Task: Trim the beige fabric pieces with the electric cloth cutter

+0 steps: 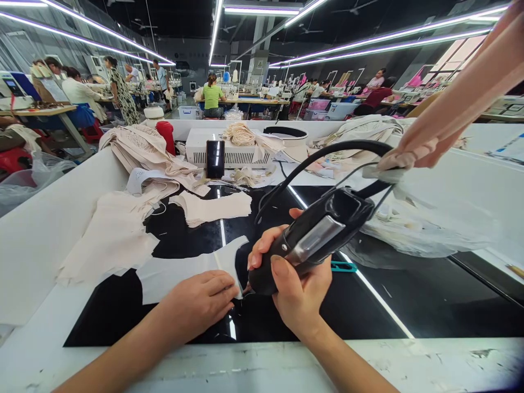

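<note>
My right hand (301,289) is wrapped round a black hand-held corded tool (315,234) with a metal plate on its side. Its lower end points down at the right end of a white fabric piece (180,273), and I cannot tell if they touch. Flat on that same end lies my left hand (200,300), fingers stretched out and together, pressing the cloth to the glossy black board (286,322). A black cable (327,150) loops up from the tool, tied to a hanging pink cloth strip (454,98).
Pale fabric pieces (216,207) lie beyond my left hand, with a larger heap (110,234) at left. A phone (215,159) leans against a white vented box (192,144). At right are a clear plastic bag (429,224) and a teal tool (344,266). Co-workers sit farther back.
</note>
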`<state>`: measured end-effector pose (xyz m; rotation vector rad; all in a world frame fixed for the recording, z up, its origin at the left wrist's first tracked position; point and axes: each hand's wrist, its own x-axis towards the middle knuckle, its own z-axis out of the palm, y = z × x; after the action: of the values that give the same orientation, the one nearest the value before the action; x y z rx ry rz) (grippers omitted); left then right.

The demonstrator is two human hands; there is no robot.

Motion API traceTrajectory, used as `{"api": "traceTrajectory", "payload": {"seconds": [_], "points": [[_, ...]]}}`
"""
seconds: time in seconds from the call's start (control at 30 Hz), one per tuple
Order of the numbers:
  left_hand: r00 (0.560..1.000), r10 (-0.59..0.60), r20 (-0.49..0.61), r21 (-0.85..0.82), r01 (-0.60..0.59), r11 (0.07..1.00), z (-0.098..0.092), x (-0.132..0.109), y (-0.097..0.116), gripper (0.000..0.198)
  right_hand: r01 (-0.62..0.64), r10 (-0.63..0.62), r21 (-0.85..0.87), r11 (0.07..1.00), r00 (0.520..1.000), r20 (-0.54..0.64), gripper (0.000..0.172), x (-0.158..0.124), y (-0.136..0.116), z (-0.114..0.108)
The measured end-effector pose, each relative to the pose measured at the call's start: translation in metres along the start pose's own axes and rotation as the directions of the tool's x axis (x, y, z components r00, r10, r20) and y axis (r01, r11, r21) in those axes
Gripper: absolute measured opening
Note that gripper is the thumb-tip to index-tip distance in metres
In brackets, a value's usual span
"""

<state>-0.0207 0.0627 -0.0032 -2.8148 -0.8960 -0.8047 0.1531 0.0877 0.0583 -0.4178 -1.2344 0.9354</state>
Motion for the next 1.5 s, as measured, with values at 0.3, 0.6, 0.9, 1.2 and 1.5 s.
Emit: {"api": "traceTrajectory", "payload": {"seconds": [0.3, 0.6, 0.9, 1.2, 1.5], "points": [[1.0, -0.009, 0.019, -0.002, 0.009, 1.0, 0.001, -0.002, -0.001, 0.02, -0.02, 0.02, -0.059, 0.998, 1.0, -0.009, 0.037, 0.001, 0.001, 0.003], [0.998, -0.056, 0.017, -0.12, 0.058, 0.991, -0.007, -0.002, 0.001, 0.024, -0.044, 0.044, -0.054, 0.998, 0.999, -0.004, 0.041, -0.008, -0.006, 0.004], [0.987, -0.008, 0.163, -0.285, 0.055, 0.957, -0.034, -0.002, 0.014, 0.023, -0.002, -0.005, -0.09, 0.996, 0.997, -0.074, 0.035, 0.009, -0.02, -0.016], [0.996, 0.068, 0.059, -0.109, -0.061, 0.992, -0.02, 0.027, 0.008, 0.02, 0.044, -0.07, -0.174, 0.984, 0.987, -0.146, 0.025, 0.03, -0.001, -0.035], [0.992, 0.101, 0.079, 0.047, -0.105, 0.993, 0.021, 0.037, -0.005, 0.024, 0.01, -0.033, -0.183, 0.983, 0.992, -0.123, 0.03, 0.028, 0.003, -0.029]]}}
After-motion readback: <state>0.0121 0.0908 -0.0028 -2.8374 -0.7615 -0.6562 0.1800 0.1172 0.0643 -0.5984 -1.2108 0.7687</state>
